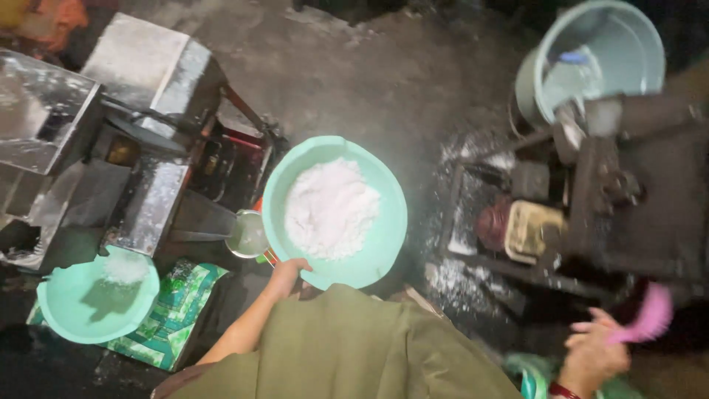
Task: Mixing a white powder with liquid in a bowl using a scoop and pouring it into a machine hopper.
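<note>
My left hand (288, 273) grips the near rim of a large teal basin (388, 229), which holds a heap of white powder (329, 207). The basin is held out in front of my olive-green garment, above the dark floor. At the lower right, my right hand (591, 351) is closed on a blurred pink object (651, 314), near a dark machine (613, 199). A small steel bowl (247, 235) sits just left of the basin, next to the metal chute of a grinding machine (140, 111).
A smaller teal basin (70, 310) with a little white powder (125, 267) sits under the grinder's outlet, on a green patterned mat (181, 310). A pale green bucket (628, 59) stands at the top right. White powder is spilled on the floor (450, 277) by the dark machine.
</note>
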